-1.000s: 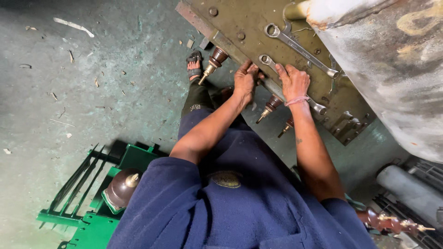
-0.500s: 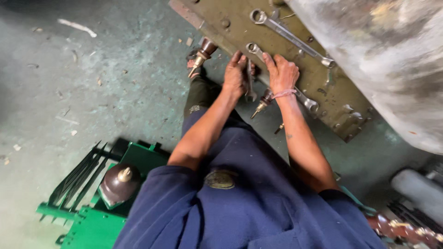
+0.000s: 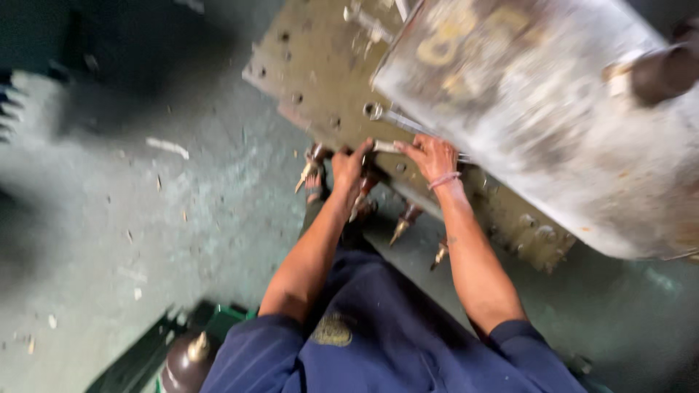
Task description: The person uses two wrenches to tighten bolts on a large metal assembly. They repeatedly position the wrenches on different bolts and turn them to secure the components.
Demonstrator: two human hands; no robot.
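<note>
Overhead, a big grey, paint-streaked metal tank (image 3: pixel 531 109) fills the upper right, blurred by camera motion. Beneath it lies an olive-drab steel cover plate (image 3: pixel 320 65) with bolt holes along its edge, resting on the green concrete floor (image 3: pixel 145 218). One long open-ended spanner (image 3: pixel 397 120) lies on the plate, partly under the tank. Along the plate's near edge I count four small brass-tipped terminals (image 3: pixel 405 222), pointing down toward the person. One brown insulator with a brass cap (image 3: pixel 186 360) stands at the bottom left.

Both hands work at the plate edge. The left hand (image 3: pixel 348 166) has its fingers curled around something pale and flat at the rim, thumb raised; the right hand (image 3: pixel 435 156) presses beside it with fingers slightly spread, a pink band on the wrist. Whether either hand truly grips that pale piece I cannot tell through the blur.

As a judgement, the risks are these: fingers sit close under the heavy tank, so any shift could pinch them; the loose spanner could slide off the plate; and a forearm could knock a terminal.
</note>
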